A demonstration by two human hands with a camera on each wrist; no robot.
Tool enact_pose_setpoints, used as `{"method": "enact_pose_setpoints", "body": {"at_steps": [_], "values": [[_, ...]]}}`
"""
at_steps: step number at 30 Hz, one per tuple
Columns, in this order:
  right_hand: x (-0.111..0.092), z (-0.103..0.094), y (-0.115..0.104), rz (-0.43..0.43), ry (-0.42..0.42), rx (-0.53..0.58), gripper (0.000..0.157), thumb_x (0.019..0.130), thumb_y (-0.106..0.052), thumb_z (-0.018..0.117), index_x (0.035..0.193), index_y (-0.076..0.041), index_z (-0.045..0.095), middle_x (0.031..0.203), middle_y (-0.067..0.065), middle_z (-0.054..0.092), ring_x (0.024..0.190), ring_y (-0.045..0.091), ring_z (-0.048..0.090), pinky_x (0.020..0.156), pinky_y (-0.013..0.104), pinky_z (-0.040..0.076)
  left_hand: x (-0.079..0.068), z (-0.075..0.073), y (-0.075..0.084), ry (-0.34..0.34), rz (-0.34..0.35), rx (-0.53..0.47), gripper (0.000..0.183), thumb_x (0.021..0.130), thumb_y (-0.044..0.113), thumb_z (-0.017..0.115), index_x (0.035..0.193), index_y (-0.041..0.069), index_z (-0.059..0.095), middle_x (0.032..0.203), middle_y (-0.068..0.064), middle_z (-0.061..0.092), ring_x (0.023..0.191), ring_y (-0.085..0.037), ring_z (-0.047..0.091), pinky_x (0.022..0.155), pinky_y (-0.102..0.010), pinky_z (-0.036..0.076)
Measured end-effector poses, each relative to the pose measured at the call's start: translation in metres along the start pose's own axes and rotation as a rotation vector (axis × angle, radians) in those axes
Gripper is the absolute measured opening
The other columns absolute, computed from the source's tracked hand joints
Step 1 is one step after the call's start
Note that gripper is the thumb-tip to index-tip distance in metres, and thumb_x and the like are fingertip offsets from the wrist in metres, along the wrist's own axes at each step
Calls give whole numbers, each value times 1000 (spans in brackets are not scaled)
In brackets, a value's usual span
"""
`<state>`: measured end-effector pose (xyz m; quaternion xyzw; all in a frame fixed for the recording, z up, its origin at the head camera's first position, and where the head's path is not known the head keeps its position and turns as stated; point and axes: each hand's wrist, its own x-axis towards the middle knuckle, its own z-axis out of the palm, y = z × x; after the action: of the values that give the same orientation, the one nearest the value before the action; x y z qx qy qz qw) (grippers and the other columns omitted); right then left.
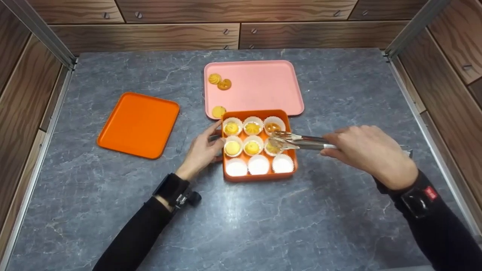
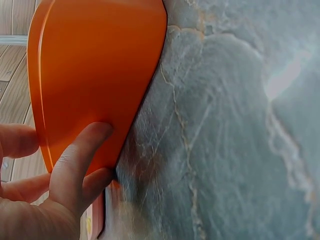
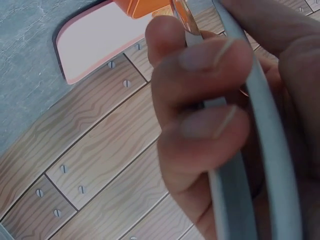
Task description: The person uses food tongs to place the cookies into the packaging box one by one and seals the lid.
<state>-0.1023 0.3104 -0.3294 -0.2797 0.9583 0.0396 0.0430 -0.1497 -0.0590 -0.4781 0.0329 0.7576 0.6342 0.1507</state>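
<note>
An orange box (image 1: 260,179) holds three rows of white paper cups. The far and middle rows contain yellow and brown cookies; the near-row paper cups (image 1: 258,165) hold none. My left hand (image 1: 201,152) rests its fingers and thumb against the box's left outer wall, the thumb (image 2: 75,155) fairly straight on it. My right hand (image 1: 371,152) grips metal tongs (image 1: 310,142) with curled fingers, seen close in the right wrist view. The tongs' tips reach over the right side of the box, at the cookie (image 1: 272,147) in the middle row's right cup, partly hiding it.
Behind the box lies a pink tray (image 1: 263,86) with two cookies (image 1: 220,81) at its far left and one more cookie (image 1: 218,111) at its near left corner. An orange square lid or tray (image 1: 139,126) lies to the left. Wood-patterned panels (image 1: 150,37) border the grey marbled table.
</note>
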Motion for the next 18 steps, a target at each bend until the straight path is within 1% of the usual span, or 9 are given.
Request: {"method": "enact_pose_setpoints", "body": {"at_steps": [3,8,14,18], "values": [[-1,1,0,-7,18,0,27,92,-34,79,82,-15,63,62,-7,47,48,9,38,39,26,34,0,0,0,-3,0,1,68,100,15,61,162,24,37,144,-13,53,100,-25,71,67,-43,65],[-3,3,0,-23,44,-7,27,92,-33,80,83,-14,63,63,-7,47,48,9,37,39,26,34,0,0,0,-11,-8,-41,68,100,12,61,162,23,36,144,-14,52,108,-26,70,73,-45,66],[-3,6,2,-33,91,-16,28,92,-33,79,82,-14,62,63,-7,47,48,12,39,38,33,38,0,1,1,-5,9,-37,66,101,12,61,162,21,38,145,-17,52,111,-29,69,72,-41,66],[-1,8,0,-38,73,-16,27,92,-33,79,82,-15,62,63,-7,47,49,11,39,38,31,37,-1,1,2,4,11,-26,65,101,13,61,161,21,40,144,-16,53,111,-28,69,71,-41,66]]}}
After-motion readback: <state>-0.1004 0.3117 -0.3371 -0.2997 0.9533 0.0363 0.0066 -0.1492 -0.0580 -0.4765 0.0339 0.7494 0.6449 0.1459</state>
